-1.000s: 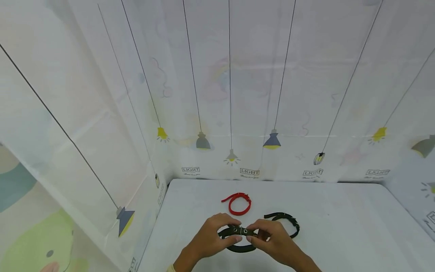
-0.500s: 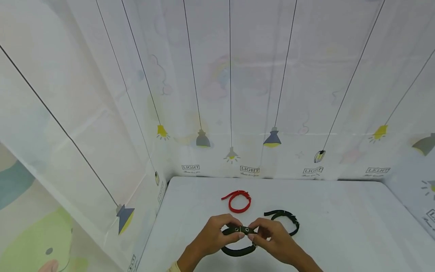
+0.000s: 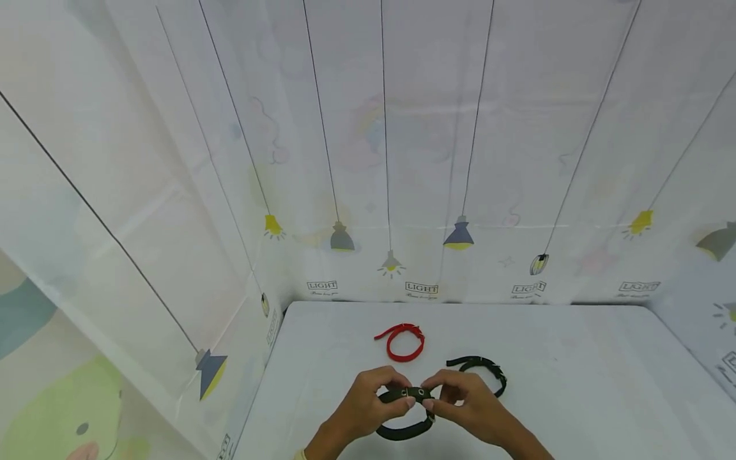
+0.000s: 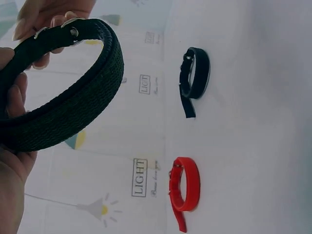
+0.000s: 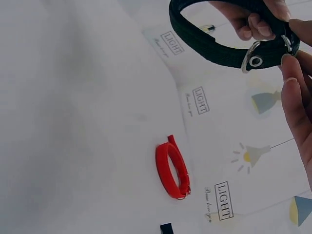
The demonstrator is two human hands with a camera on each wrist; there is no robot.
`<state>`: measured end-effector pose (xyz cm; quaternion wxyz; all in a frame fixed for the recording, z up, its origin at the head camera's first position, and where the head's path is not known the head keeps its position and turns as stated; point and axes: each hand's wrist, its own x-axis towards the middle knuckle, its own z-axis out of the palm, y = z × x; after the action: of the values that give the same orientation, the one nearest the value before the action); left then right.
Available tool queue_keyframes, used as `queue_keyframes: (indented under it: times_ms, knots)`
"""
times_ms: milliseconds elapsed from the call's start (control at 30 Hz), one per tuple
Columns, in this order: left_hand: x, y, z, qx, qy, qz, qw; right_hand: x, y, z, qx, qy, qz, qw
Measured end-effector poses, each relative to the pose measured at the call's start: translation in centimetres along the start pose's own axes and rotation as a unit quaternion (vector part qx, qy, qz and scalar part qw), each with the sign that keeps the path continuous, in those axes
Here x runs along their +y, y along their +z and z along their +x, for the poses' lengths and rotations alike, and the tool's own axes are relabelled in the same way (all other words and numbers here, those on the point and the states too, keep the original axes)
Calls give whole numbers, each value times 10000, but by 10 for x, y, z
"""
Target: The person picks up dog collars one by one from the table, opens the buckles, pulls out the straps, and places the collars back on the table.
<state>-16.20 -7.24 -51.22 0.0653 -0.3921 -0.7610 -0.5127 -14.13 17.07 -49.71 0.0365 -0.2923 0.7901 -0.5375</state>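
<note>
A dark green dog collar, buckled into a loop, is held up between both hands over the near part of the table. My left hand pinches the strap by the metal keeper, thumb in front and fingers behind. Close beside it, my right hand pinches the strap between thumb and index finger. Eyelets show on the strap between the fingertips. In the right wrist view the collar shows a metal D-ring next to an eyelet; the left wrist view shows its woven outer side and smoother lining.
A red collar lies looped on the white table beyond the hands. Another dark collar lies right of it, behind my right hand. White curtains printed with lamps stand behind and at the left.
Both hands have shifted slightly right and down with the collar. The eyelets have moved right between the fingertips, and the loop hangs a little lower. The collars on the table have stayed put.
</note>
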Motion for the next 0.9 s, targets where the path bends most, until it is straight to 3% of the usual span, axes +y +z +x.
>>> queue_keyframes:
  times_ms: [233,333,600,767,900]
  knots:
    - [2,2,1,-94,-77,-29,9999,-6,-6,7,-77,-295,-507,9983]
    - [4,2,4,-80,-188,-81,9998,-8,-7,8,60,-382,-456,9982]
    - [6,0,8,138,-70,39,9999,-10,-6,8,417,-550,-451,9966]
    - [8,-1,8,231,-239,-118,9994,-9,-6,6,513,-525,44,9973]
    - [6,-1,7,230,-335,-244,9989,-8,-7,4,186,-364,764,9962]
